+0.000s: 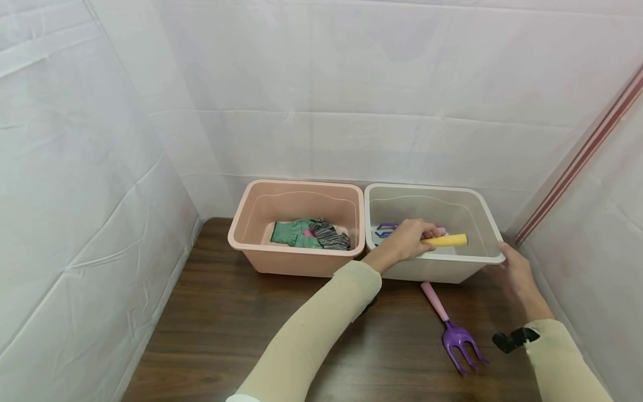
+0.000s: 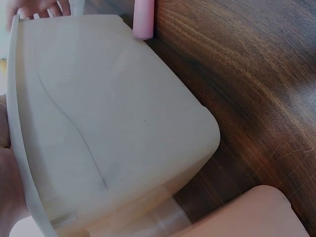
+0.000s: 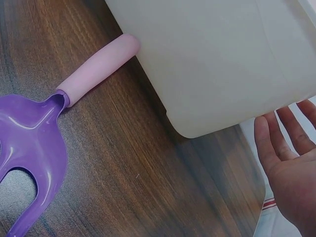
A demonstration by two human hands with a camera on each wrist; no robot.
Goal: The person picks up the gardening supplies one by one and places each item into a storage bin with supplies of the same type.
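My left hand (image 1: 409, 237) reaches over the light grey bin (image 1: 427, 269) and holds a yellow rod-like handle (image 1: 452, 240); whatever it may be attached to is hidden. Below it inside the bin lie blue and purple looped pieces (image 1: 385, 228), and a bit of pink shows behind the fingers. At the bin's right end, my right hand (image 1: 514, 271) touches the rim and outer wall. Its fingers (image 3: 289, 131) look extended against that wall in the right wrist view. A purple hand fork (image 1: 456, 338) with a pink handle lies on the table in front of the bin.
A pink bin (image 1: 296, 265) stands directly left of the grey one, holding green gloves (image 1: 296, 233) and a grey striped knit piece (image 1: 331, 237). The dark wooden table (image 1: 216, 335) is bounded by white cloth walls (image 1: 301, 84) at the back and sides.
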